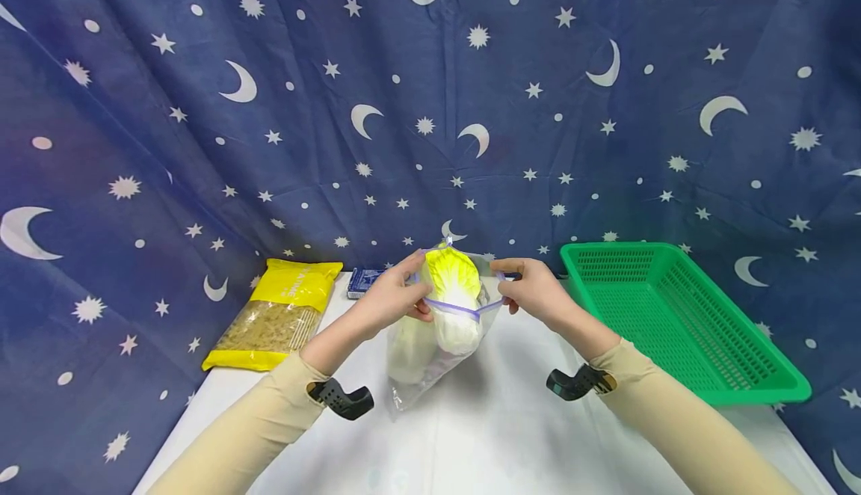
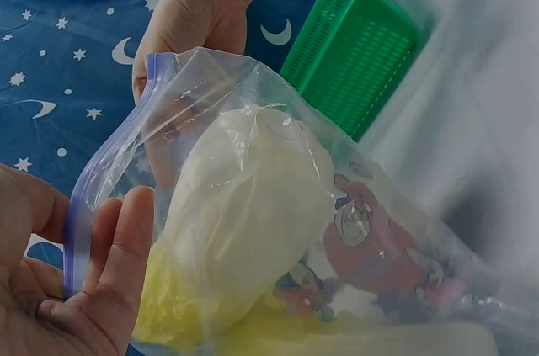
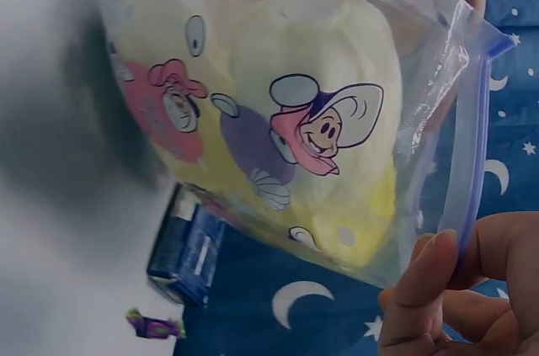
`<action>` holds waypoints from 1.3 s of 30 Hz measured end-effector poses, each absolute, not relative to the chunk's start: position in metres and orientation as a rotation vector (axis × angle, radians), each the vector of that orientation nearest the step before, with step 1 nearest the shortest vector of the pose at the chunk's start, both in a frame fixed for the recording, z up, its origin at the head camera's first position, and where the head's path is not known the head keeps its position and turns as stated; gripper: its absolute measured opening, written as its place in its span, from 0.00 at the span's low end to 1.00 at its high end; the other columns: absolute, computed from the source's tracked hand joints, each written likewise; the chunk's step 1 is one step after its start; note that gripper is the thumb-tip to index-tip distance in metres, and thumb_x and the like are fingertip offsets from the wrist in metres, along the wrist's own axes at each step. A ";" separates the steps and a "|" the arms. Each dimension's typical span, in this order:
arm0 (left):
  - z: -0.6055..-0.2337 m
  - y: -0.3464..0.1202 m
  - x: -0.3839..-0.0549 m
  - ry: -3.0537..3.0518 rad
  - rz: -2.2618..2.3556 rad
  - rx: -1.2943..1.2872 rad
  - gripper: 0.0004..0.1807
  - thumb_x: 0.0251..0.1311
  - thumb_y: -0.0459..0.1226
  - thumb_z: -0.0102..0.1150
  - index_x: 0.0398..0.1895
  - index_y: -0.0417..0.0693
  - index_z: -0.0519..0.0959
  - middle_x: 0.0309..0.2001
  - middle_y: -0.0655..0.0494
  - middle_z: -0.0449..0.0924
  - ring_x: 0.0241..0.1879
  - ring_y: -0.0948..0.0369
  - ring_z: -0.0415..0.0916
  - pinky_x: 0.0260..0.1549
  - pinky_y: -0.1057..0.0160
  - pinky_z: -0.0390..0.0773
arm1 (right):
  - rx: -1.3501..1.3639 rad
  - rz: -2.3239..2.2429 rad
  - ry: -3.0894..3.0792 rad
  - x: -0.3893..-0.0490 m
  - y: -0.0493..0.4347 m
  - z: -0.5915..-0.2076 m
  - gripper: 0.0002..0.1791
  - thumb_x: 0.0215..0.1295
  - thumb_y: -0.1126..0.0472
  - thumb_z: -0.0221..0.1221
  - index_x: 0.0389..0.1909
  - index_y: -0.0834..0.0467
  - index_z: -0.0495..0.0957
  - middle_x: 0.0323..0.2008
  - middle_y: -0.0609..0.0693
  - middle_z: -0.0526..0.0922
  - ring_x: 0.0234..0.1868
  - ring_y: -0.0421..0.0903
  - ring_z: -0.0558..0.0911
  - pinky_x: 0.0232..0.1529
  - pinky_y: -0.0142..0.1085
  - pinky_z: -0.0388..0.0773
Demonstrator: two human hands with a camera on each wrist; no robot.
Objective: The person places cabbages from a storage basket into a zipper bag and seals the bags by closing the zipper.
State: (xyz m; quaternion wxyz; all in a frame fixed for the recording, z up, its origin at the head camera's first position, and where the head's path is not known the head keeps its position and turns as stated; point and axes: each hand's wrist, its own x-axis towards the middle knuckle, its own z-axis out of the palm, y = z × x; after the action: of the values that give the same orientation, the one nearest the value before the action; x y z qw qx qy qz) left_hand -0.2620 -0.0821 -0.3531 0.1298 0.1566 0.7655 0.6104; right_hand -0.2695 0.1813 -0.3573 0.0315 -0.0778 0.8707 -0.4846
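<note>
Between both hands is a clear zip bag (image 1: 430, 377) with a purple zip edge and cartoon prints. The bag's mouth stands open. A napa cabbage (image 1: 454, 278), yellow and leafy at the top and white at the base, sits inside. Beside it in the bag is another pale, yellowish piece (image 2: 396, 337), partly hidden. My left hand (image 1: 398, 290) pinches the bag's rim on the left side. On the opposite side, my right hand (image 1: 536, 291) pinches the zip edge between thumb and finger, as the right wrist view shows (image 3: 459, 289).
A green plastic basket (image 1: 673, 342) stands on the right of the white table (image 1: 511, 435). At the left lies a yellow bag of brownish contents (image 1: 276, 315). Behind the left hand is a small blue box (image 1: 363, 281). A small purple-green object (image 3: 156, 325) lies near that box.
</note>
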 end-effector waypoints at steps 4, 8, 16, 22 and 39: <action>-0.347 -0.082 -0.263 2.238 1.759 0.449 0.40 0.68 0.29 0.52 0.82 0.41 0.51 0.82 0.55 0.45 0.26 0.58 0.80 0.36 0.58 0.88 | -0.225 -1.480 2.660 -0.272 0.182 -0.347 0.29 0.62 0.70 0.55 0.67 0.65 0.75 0.34 0.58 0.84 0.22 0.48 0.78 0.26 0.35 0.78; -0.342 -0.081 -0.265 2.242 1.758 0.432 0.40 0.68 0.29 0.51 0.82 0.43 0.51 0.82 0.57 0.46 0.27 0.59 0.80 0.37 0.58 0.88 | -0.222 -1.456 2.646 -0.275 0.184 -0.337 0.30 0.62 0.70 0.55 0.68 0.64 0.75 0.39 0.61 0.84 0.23 0.48 0.77 0.28 0.36 0.78; -0.329 -0.080 -0.264 2.215 1.773 0.404 0.39 0.68 0.28 0.49 0.82 0.43 0.50 0.83 0.60 0.42 0.27 0.59 0.79 0.39 0.59 0.87 | -0.219 -1.513 2.538 -0.278 0.185 -0.316 0.31 0.65 0.71 0.55 0.71 0.64 0.71 0.67 0.61 0.74 0.27 0.48 0.76 0.32 0.36 0.81; -0.322 -0.079 -0.265 2.183 1.795 0.403 0.40 0.68 0.29 0.48 0.82 0.43 0.49 0.83 0.60 0.43 0.26 0.60 0.80 0.40 0.59 0.87 | -0.216 -1.518 2.495 -0.282 0.186 -0.304 0.32 0.66 0.71 0.54 0.72 0.64 0.69 0.70 0.62 0.70 0.30 0.49 0.76 0.35 0.38 0.80; -0.320 -0.072 -0.260 2.134 1.796 0.431 0.40 0.69 0.29 0.48 0.82 0.42 0.48 0.82 0.55 0.46 0.27 0.60 0.81 0.41 0.58 0.87 | -0.253 -1.624 2.400 -0.281 0.187 -0.294 0.33 0.67 0.71 0.54 0.75 0.61 0.67 0.69 0.58 0.72 0.31 0.50 0.74 0.32 0.35 0.77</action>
State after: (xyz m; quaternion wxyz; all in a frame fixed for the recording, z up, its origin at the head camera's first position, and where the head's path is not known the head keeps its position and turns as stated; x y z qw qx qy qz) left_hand -0.2602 -0.0722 -0.3200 0.1587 0.1508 0.7465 0.6283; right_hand -0.2806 0.1866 -0.2939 0.1162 -0.0865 0.8194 -0.5546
